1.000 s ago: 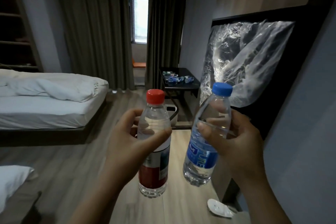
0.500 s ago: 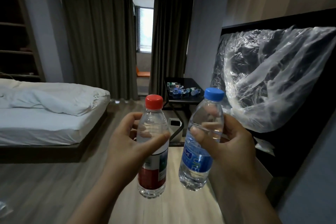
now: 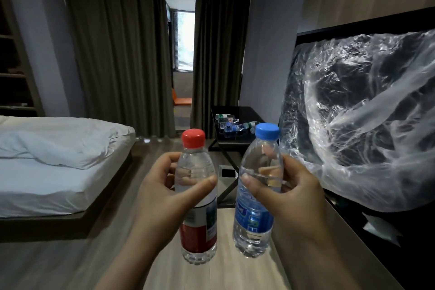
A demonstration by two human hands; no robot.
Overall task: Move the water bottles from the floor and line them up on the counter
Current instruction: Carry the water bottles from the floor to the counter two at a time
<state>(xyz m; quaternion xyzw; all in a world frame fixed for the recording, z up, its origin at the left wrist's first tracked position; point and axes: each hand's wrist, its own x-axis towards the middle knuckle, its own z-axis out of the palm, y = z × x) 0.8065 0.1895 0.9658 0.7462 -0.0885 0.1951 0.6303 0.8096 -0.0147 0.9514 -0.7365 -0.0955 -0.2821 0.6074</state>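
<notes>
My left hand [image 3: 164, 198] grips a clear bottle with a red cap and red-white label [image 3: 196, 235], held upright in front of me. Beside it, my right hand [image 3: 284, 198] holds a clear bottle with a blue cap and blue label [image 3: 253, 223], tilted slightly right at the top. The two bottles are close but apart. Ahead stands a dark counter [image 3: 244, 140] with several more bottles [image 3: 229, 123] lying on it, some on their sides.
A bed with white sheets [image 3: 54, 167] fills the left. A black panel draped in clear plastic [image 3: 360, 125] runs along the right wall. A small bin [image 3: 227, 178] stands under the dark counter. Wooden floor [image 3: 146, 162] leads ahead between the bed and the right wall.
The view has moved forward toward the dark counter, which looks larger and nearer. Both hands still hold their bottles in the same pose.
</notes>
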